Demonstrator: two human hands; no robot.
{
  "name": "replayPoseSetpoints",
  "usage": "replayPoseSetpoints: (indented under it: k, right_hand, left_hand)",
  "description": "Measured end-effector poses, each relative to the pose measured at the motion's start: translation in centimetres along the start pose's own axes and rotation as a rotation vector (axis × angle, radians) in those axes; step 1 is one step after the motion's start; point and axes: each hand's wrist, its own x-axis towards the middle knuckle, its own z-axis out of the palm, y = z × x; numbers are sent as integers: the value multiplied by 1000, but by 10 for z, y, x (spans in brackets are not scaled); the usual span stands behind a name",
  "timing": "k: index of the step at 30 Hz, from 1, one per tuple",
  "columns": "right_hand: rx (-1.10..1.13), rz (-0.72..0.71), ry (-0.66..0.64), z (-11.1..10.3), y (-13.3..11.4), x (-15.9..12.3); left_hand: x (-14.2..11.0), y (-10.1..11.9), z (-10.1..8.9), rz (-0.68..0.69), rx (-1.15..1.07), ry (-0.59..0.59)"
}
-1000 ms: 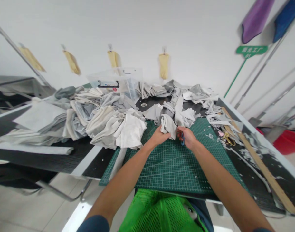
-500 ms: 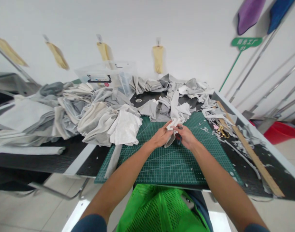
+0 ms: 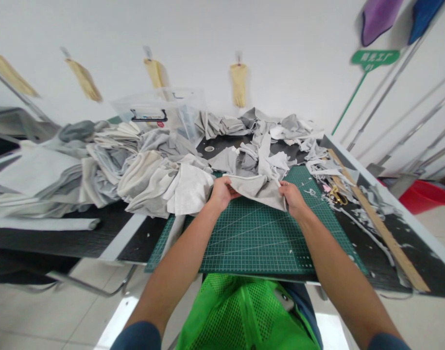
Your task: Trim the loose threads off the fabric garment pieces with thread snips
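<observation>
A piece of grey fabric (image 3: 257,188) is stretched out between my two hands, above the green cutting mat (image 3: 251,238). My left hand (image 3: 222,193) is closed on its left end, with fingers partly under the cloth. At the opposite end my right hand (image 3: 291,197) pinches the corner. The fabric's upper edge looks folded and lighter, and its middle sags slightly. Right behind it lie loose grey and white scraps (image 3: 264,158) on the mat's far edge.
Folded grey fabric stacks (image 3: 145,182) fill the left side, before a clear plastic box (image 3: 160,109). A wooden ruler (image 3: 379,221), gold-handled scissors (image 3: 339,196) and cut scraps lie to the right. A red bucket (image 3: 422,197) stands beyond the table.
My hands were close together over a bunched cloth and a dark object at my right fingers. They have moved apart, spreading the fabric sideways; the dark object no longer shows.
</observation>
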Motion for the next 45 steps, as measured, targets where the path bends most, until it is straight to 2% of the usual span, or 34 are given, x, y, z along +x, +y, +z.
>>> replayPoseSetpoints:
  k: [3,5,8,11,15,18,21,23,26,27,30,32,37,42,45]
  right_hand:
    - [-246,-43,65,-12,5,7]
    - [-412,-56,83,-19,6,11]
    - [-592,-65,91,-24,10,12]
    - [-829,-98,114,-21,15,11]
    - [-1141,-242,217,-11,15,8]
    - [-1186,-426,271,-5,8,4]
    - [-1155,-586,160,2,3,-1]
    - [-1133,-607,46,9,3,-3]
    - [-1162,-539,-105,19,6,-5]
    - [-1192,-513,-143,22,7,-6]
    - [-1274,-455,-192,24,5,-6]
    - [-1292,-429,-192,22,2,-6]
    - [-1293,-394,-198,19,-3,-10]
    - [-1303,-365,-216,22,-4,-14]
    - [-1306,-351,-218,21,-5,-15]
  left_hand:
    - [4,9,-16,-209,-153,6]
    - [7,10,-22,-260,-36,2]
    - [7,4,-19,-227,240,10]
    - [2,-4,-7,-179,383,19]
    - [-6,-3,-3,-163,614,-16]
    - [-10,8,-14,-207,772,-119]
    - [-11,15,-24,-245,881,-170]
    - [-8,14,-22,-179,978,-108]
    - [-2,3,-11,82,1029,130]
    - [0,-1,-6,161,1055,170]
    - [4,-10,4,218,1156,80]
    - [4,-12,6,184,1171,-1]
    - [-2,-9,6,127,1111,-116]
    - [-12,-7,10,131,982,-231]
    - [-15,-4,12,101,711,-317]
